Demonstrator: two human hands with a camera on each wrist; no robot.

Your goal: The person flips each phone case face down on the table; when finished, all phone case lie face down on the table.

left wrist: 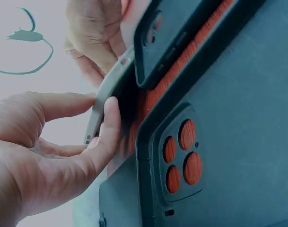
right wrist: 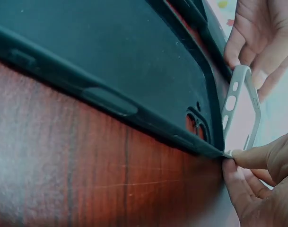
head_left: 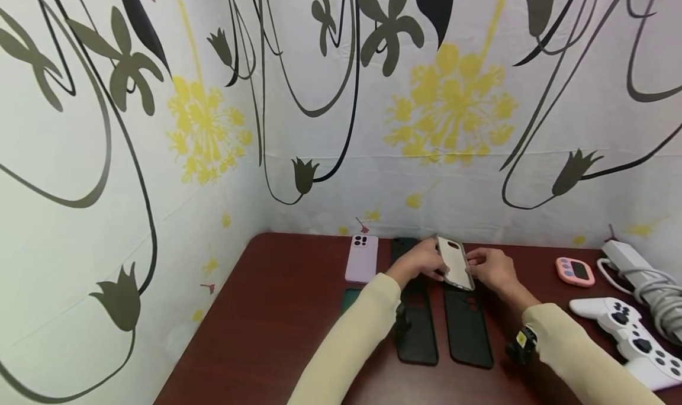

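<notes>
A pale phone case (head_left: pixel 454 264) is tilted up at the back of the table, its camera cutout near the top. My left hand (head_left: pixel 428 258) pinches its left edge between thumb and fingers, as the left wrist view shows the hand (left wrist: pixel 63 142) on the thin rim. At the opposite edge, my right hand (head_left: pixel 494 267) pinches the case too; in the right wrist view its fingertips (right wrist: pixel 233 163) grip a lower corner. Just in front lie two dark phone cases, one on the left (head_left: pixel 420 337) and one on the right (head_left: pixel 469 334).
Left of the hands are a lilac phone (head_left: pixel 362 260) and a teal case (head_left: pixel 350 297), partly hidden by my sleeve. Another dark case (head_left: pixel 402 248) lies behind my left hand. To the right sit a pink timer (head_left: pixel 575 272), a white game controller (head_left: pixel 634 340) and a cabled white adapter (head_left: pixel 631 263).
</notes>
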